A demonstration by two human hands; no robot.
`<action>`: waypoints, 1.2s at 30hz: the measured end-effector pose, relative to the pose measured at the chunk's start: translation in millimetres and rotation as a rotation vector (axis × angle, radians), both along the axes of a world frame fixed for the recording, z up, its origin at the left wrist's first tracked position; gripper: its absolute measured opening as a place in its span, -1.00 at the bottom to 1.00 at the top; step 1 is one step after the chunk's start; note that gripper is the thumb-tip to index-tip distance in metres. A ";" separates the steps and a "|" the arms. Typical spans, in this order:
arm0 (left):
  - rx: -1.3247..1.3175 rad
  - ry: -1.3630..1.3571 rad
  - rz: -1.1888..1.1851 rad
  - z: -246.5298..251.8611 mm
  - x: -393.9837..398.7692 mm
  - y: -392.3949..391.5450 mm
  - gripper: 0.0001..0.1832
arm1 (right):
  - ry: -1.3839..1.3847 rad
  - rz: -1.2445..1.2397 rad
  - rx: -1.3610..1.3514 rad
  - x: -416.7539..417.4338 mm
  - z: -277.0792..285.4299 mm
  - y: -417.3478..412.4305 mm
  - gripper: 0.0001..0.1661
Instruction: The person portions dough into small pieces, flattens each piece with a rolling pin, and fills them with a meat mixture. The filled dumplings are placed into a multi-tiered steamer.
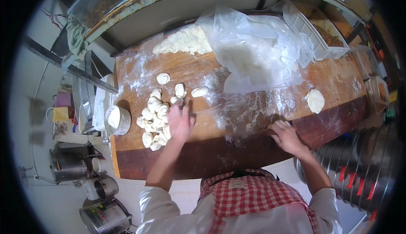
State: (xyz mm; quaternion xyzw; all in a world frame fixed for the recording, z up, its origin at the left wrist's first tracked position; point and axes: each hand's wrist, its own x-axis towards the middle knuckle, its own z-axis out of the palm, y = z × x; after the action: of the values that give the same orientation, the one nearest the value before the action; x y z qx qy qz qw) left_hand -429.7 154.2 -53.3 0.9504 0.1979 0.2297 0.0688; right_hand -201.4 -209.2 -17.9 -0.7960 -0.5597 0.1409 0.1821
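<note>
My left hand is over the right side of a cluster of small dough pieces, slightly blurred. Its thumb stands apart, and its fingertips reach a dough piece near the cluster's upper right; I see no piece gripped. Close by lie a single oval dough piece and a round one. My right hand rests low over the dark front strip of the wooden table, fingers bent; what lies under them is hidden. Beyond it, to the right, lies a flattened dough disc.
A larger dough heap lies at the back, partly under clear plastic sheeting. A white crate of brown crumbly filling stands back right. A flour tub sits at the left edge. Stacked round metal trays stand at the right.
</note>
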 end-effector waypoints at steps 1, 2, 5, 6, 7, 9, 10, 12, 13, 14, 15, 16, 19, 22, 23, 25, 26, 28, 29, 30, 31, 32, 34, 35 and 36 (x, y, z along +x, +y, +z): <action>0.021 -0.132 -0.046 5.7 23.1 3.9 -0.45 | -0.029 0.046 0.024 -8.1 -10.2 2.6 -0.52; 0.119 -0.091 -0.065 6.9 47.0 7.3 -0.45 | -0.058 0.088 0.038 -18.3 -19.4 5.5 -0.52; 0.091 0.119 -0.078 -31.9 75.1 29.7 -0.43 | -0.004 0.184 0.220 -56.8 -33.1 18.3 -0.53; 0.034 0.199 -0.085 -44.5 80.2 32.7 -0.42 | 0.030 0.188 0.308 -64.7 -39.5 21.7 -0.63; -0.354 0.279 0.017 -27.6 88.1 11.9 -0.43 | 0.043 0.122 0.308 -67.0 -46.0 19.2 -0.68; -0.673 0.382 0.072 -5.7 66.5 -43.1 -0.42 | 0.078 0.013 0.321 -70.2 -59.0 17.1 -0.79; -0.605 0.396 0.009 -1.4 47.1 -72.3 -0.41 | 0.045 -0.087 0.283 -69.3 -70.7 17.4 -0.92; -0.099 0.321 -0.234 -11.7 -12.0 -119.0 -0.35 | -0.047 -0.103 0.303 -63.0 -80.2 22.6 -0.92; -0.114 0.310 -0.244 -13.9 -23.7 -132.0 -0.31 | -0.093 -0.111 0.302 -60.0 -82.6 24.4 -0.91; -0.146 0.267 -0.196 -16.6 -27.1 -136.7 -0.30 | -0.047 -0.133 0.276 -56.8 -85.1 25.9 -0.95; -0.148 0.266 -0.232 -22.9 -25.0 -140.8 -0.30 | -0.053 -0.143 0.299 -59.0 -85.2 27.5 -0.95; -0.142 0.258 -0.264 -30.3 -14.2 -140.9 -0.31 | -0.065 -0.149 0.331 -58.1 -84.4 33.0 -0.95; -0.264 0.354 -0.240 -33.8 16.4 -149.5 -0.35 | -0.147 -0.131 0.310 -56.7 -85.6 43.8 -0.93; -0.146 0.315 -0.202 -37.6 35.7 -144.3 -0.42 | -0.069 -0.121 0.295 -60.7 -78.1 56.0 -0.85; -0.154 0.320 -0.184 -44.8 34.2 -145.5 -0.45 | -0.017 -0.124 0.308 -63.5 -71.2 60.0 -0.81; -0.143 0.303 -0.160 -43.9 46.7 -138.3 -0.49 | -0.076 -0.091 0.236 -67.4 -60.6 56.9 -0.55; -0.367 0.434 -0.201 -41.8 40.5 -126.9 -0.53 | -0.134 -0.079 0.217 -74.9 -61.0 52.0 -0.49; -0.824 0.048 -0.302 -62.5 16.5 -92.9 -0.56 | -0.206 -0.068 0.050 -84.4 -59.0 50.5 -0.31; -0.853 -0.052 -0.251 -51.8 11.3 -92.7 -0.60 | -0.236 -0.106 0.104 -85.0 -62.9 62.8 -0.34; -0.740 -0.024 -0.278 -46.4 5.1 -96.8 -0.65 | -0.263 -0.136 0.164 -83.7 -63.7 91.2 -0.36; -0.619 -0.002 -0.308 -42.4 4.0 -99.0 -0.69 | -0.277 -0.140 0.200 -79.2 -66.3 116.3 -0.37; -0.502 0.017 -0.351 -40.3 6.5 -102.3 -0.72 | -0.298 -0.159 0.229 -71.5 -69.8 136.5 -0.39; -0.794 0.174 -0.297 -36.3 6.3 -96.2 -0.75 | -0.288 -0.121 0.225 -69.6 -79.8 162.9 -0.39; -0.937 0.258 -0.272 -36.8 7.1 -94.5 -0.74 | -0.262 -0.095 0.236 -74.2 -80.9 146.0 -0.40; -1.028 0.206 -0.142 -42.1 -5.4 -91.4 -0.74 | -0.228 -0.043 0.246 -86.2 -78.8 121.2 -0.40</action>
State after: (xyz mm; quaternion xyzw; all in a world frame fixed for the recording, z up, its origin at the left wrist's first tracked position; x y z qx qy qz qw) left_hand -435.1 62.9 -95.4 0.8228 0.2258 0.0032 0.5215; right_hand -287.6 -88.1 -96.7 -0.7903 -0.5727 -0.0240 0.2163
